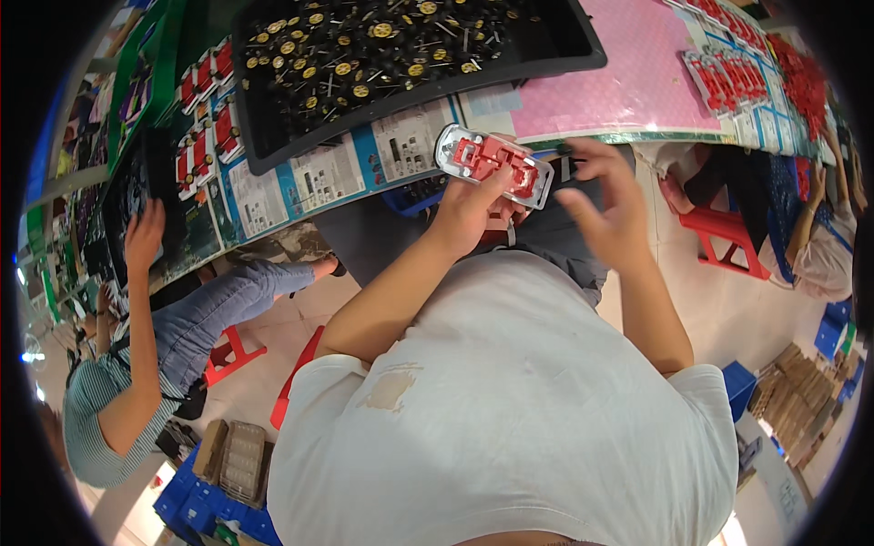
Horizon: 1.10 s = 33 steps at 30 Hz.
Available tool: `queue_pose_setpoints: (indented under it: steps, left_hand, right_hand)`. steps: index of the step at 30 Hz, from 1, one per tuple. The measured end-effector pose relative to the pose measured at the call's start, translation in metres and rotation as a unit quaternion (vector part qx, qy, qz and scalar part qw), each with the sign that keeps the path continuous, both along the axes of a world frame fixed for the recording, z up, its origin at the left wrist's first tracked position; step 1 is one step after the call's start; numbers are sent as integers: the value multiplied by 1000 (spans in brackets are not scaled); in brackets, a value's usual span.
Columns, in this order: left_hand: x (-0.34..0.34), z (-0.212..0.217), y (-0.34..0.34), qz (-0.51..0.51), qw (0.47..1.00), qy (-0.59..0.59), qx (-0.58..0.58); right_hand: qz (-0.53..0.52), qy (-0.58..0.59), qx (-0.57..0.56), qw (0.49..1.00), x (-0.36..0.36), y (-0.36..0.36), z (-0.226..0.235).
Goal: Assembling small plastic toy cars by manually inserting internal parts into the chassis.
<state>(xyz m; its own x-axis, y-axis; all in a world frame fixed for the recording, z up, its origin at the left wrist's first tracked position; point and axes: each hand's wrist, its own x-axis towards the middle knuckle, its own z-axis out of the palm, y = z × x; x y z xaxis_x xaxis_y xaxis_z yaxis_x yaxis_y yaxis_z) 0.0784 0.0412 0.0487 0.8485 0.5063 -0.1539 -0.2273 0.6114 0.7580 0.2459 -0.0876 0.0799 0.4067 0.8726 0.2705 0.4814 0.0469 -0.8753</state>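
Note:
My left hand [469,214] is closed around a toy car body [482,162], tilted above my lap at the table's edge. The car's underside faces up, with red parts inside a silver-white shell. To its right, apart from it, is my right hand [619,205], thumb and fingers spread. A small dark thing [565,148] shows by its fingertips; whether they touch it I cannot tell. Beyond my hands, a large black tray [437,96] holds many loose black wheels with yellow hubs [382,30] and thin metal axles.
Red toy car bodies stand in groups at the left [196,156] and far right [726,80] of the table. A pink sheet [619,96] covers part of it. One person [137,382] works at my left, others at the right near a red stool [724,238]. A blue bin [410,197] is below the edge.

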Motion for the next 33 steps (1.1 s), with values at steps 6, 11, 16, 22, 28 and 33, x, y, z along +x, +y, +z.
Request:
queue_pose_setpoints:
  steps: [6,11,16,22,28,33]
  left_hand:
    - [-2,-1,-4,43,999,22,14]
    - [-20,-14,-10,76,996,45,3]
    - [-42,-29,-9,104,993,52,-3]
    - [-55,-16,-2,110,993,46,-12]
    - [-40,-21,4,96,995,33,-18]
    - [-51,-19,2,117,992,41,-18]
  right_hand:
    - [-10,62,-36,997,-21,15,-6]
    - [74,32,-28,996,-34,30,-1]
    - [153,-55,-74,984,-43,48,13]
    - [98,-214,20,972,37,142,55]
    - [26,-422,-175,889,113,240,-10]
    - [-24,-425,-202,882,106,223,-3]
